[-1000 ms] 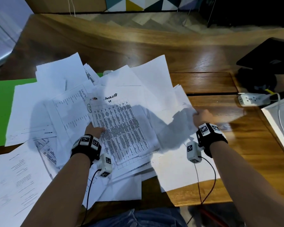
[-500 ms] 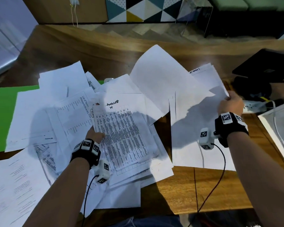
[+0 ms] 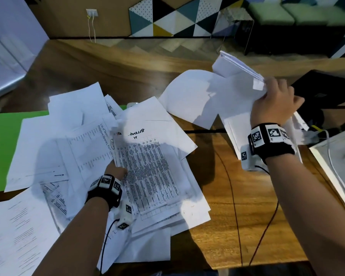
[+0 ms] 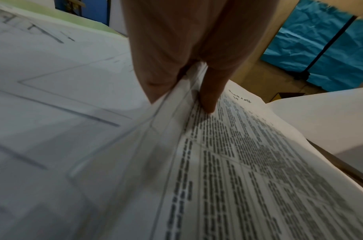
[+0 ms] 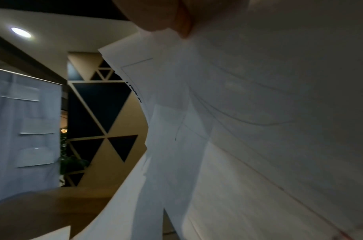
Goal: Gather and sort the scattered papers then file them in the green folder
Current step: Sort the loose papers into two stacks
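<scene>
Several white papers (image 3: 54, 144) lie scattered over the wooden table (image 3: 237, 206). Under their left side shows the green folder (image 3: 0, 148). My left hand (image 3: 116, 172) pinches the left edge of a stack topped by a printed table sheet (image 3: 147, 172); in the left wrist view the thumb (image 4: 211, 95) lies on top of that printed sheet (image 4: 248, 162) and the fingers go beneath. My right hand (image 3: 275, 102) grips a bundle of white sheets (image 3: 223, 96) and holds it raised above the table's right side. Those held sheets (image 5: 258, 129) fill the right wrist view.
A white power strip (image 3: 311, 134) with cables and a black object (image 3: 327, 88) sit at the right. A white tray-like edge (image 3: 335, 168) lies at the far right. More printed sheets (image 3: 18, 236) lie at the near left. Wrist-camera cables (image 3: 235, 206) trail across the bare wood.
My right hand took hold of sheets at the pile's right side and has lifted them up and to the right. The left hand has stayed on the stack's edge.
</scene>
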